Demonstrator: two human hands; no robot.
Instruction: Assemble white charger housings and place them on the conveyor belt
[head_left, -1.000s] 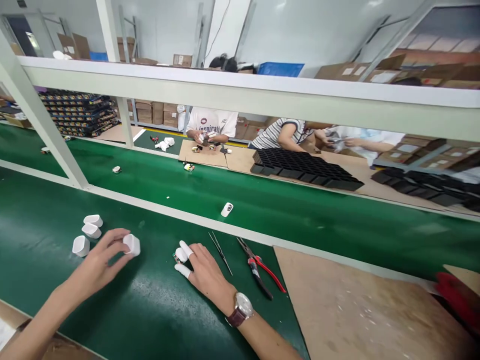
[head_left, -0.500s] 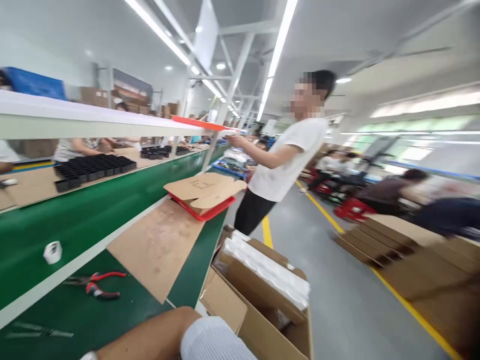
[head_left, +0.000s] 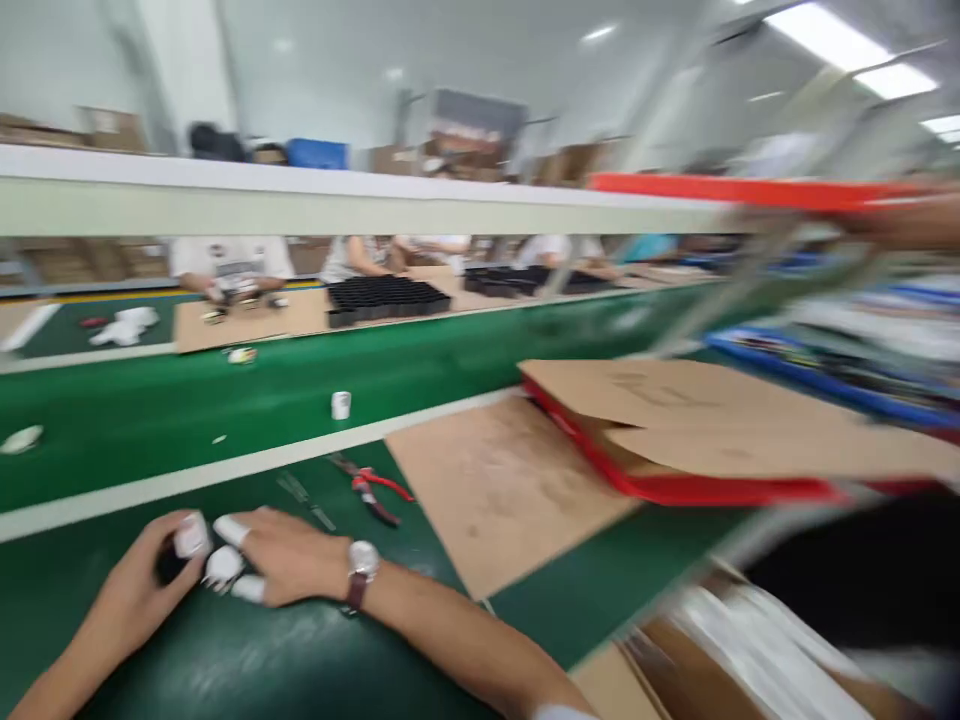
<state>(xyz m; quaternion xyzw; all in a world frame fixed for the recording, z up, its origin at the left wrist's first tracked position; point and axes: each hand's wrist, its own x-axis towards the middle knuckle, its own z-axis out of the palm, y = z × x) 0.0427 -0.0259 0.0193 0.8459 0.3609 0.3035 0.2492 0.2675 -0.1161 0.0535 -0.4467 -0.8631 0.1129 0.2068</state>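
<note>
Cap (head_left: 189, 545) is back in my view after that swing to the aisle. It's low on the mat (head_left: 247, 660), left hand (head_left: 139, 595) clamped round it. Right hand (head_left: 289, 565) touches it, but blur hides its grip. Work resumes, I judge. Pliers (head_left: 375, 492) lie near.

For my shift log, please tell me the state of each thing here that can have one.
left hand, closed on small dark part
right hand, fingertips at that part, grip blurred
pliers, lying flat, untouched
white cap, upright on green belt
cardboard box, open
</note>
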